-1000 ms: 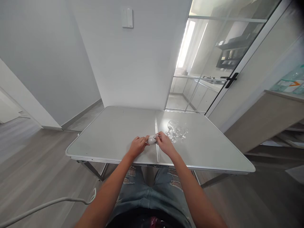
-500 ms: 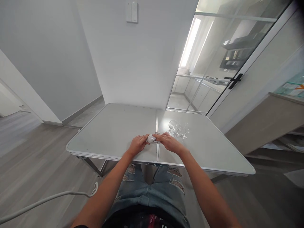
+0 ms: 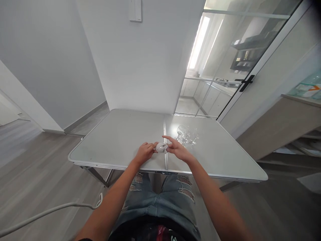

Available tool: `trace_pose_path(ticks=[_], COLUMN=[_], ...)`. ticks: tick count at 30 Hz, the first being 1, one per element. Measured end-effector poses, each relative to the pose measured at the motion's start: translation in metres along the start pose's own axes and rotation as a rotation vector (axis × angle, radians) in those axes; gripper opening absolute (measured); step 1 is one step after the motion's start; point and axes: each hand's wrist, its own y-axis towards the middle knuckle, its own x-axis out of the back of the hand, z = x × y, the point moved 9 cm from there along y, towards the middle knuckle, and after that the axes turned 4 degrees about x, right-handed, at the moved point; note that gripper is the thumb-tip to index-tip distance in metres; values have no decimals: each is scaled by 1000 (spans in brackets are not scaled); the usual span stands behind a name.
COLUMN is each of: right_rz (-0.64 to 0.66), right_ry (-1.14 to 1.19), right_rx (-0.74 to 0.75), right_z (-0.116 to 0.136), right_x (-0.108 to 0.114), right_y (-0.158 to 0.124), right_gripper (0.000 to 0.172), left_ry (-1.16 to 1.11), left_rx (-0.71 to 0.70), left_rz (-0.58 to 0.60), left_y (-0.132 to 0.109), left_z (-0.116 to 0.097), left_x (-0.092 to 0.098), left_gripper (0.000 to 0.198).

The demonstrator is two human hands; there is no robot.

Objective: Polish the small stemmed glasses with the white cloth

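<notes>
Over the table's centre seam, close to the near edge, is a small clear drinking glass (image 3: pixel 159 147) lying sideways. My left hand (image 3: pixel 146 152) pinches it at its left end, fingers closed. White tissue or thin cloth (image 3: pixel 166 147) shows in and around its right end; its exact material is too small to tell. My right hand (image 3: pixel 177 150) has thumb and lower fingers at this white material, while the index finger points outward, off the glass. Just beyond the right hand several clear stemmed glasses (image 3: pixel 186 134) are grouped on the table, partly overlapping.
The pale folding table (image 3: pixel 130 130) has a metal rim and a centre seam. Behind it rises a white wall (image 3: pixel 140 73), with a framed glass door (image 3: pixel 210 67) to the right. A light cable (image 3: pixel 52 209) hangs at lower left.
My right hand's index finger has lifted away and straightened, and that hand has opened somewhat at the white material. The left hand keeps its pinch on the glass. The view has shifted slightly.
</notes>
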Motion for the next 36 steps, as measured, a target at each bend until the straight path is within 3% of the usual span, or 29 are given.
trace_pose_path(ticks=[4, 7, 9, 12, 18, 22, 24, 27, 29, 31, 36], right_rz=[-417, -495, -454, -362, 79, 436, 535, 559, 574, 582, 500], right_ry=[422, 628, 646, 447, -568, -1161, -1332, -1420, -1369, -1217, -737], right_rx=[-305, -434, -403, -157, 258, 625, 839, 1056, 1086, 1019, 593], right_z=[-40, -52, -47, -19, 27, 35, 38, 42, 44, 46, 37], right_x=[7, -4, -9, -5, -15, -30, -34, -31, -27, -22, -6], right_y=[-5, -9, -7, 2, 7, -10, -22, -33, -34, -30, -9], right_gripper=[40, 44, 45, 42, 18, 26, 26, 19, 17, 17, 14], left_ry=[11, 12, 15, 26, -27, -46, -73, -131, -168, -186, -135], left_rx=[-20, -24, -10, 43, 63, 19, 18, 34, 43, 49, 31], left_rz=[-70, -107, -127, -158, -134, -103, -79, -35, -8, -5, -34], left_y=[0, 1, 1, 2, 0, 2, 3, 4, 4, 4, 4], left_z=[0, 1, 3, 9, 12, 5, 4, 4, 5, 6, 6], left_x=[6, 11, 13, 13, 8, 8, 8, 5, 2, 1, 1], left_gripper=[36, 36, 35, 34, 35, 36, 36, 37, 39, 41, 41])
